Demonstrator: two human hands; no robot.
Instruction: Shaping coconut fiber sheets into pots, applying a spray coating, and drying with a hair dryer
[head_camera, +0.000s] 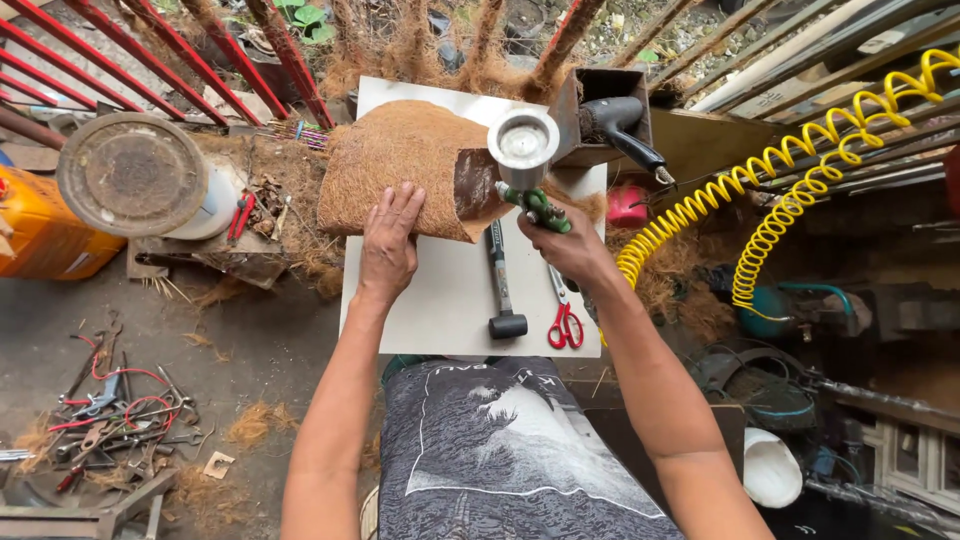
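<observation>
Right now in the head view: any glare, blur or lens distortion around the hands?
Head view: soft daylight, faint shadows on the white board. Mild glare on the spray gun cup lid, held in the right hand. Left hand on the coir mat is sharp. Wide-angle bending shows at the edges: red bars, yellow coiled hose.

An outdoor craft workshop is showing here: hand tools (110, 420) are lying scattered on the dirt floor, a yellow coiled air hose (800, 170) is trailing past a white worktable (440, 300) carrying a hammer (503, 285) and red-handled scissors (563, 315) (coconut fibre is littering everything), red metal bars (150, 50) are leaning nearby.
</observation>
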